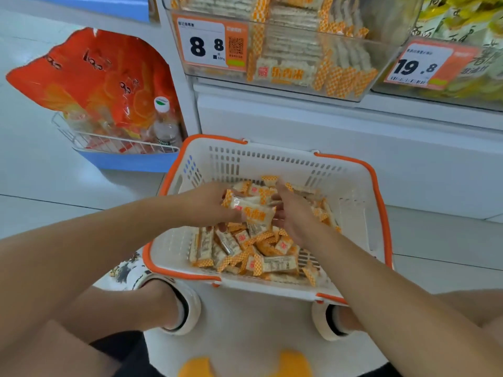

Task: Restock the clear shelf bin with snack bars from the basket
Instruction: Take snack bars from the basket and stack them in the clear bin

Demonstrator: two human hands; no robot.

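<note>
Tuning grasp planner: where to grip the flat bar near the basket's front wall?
Pinch the bar across its narrow middle, from above. It lies flat atop the pile in the basket, long sides exposed; its crimped checkered ends look too flimsy to hold.

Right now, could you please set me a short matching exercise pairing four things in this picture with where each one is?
Things:
1. basket
2. clear shelf bin
3. water bottle
4. snack bars

Places:
A. in the wire rack at left
B. on the shelf, behind the 8.8 price tag
C. held between both hands
D. on the floor by the person's feet

Pairs: 1-D, 2-B, 3-A, 4-C
</note>
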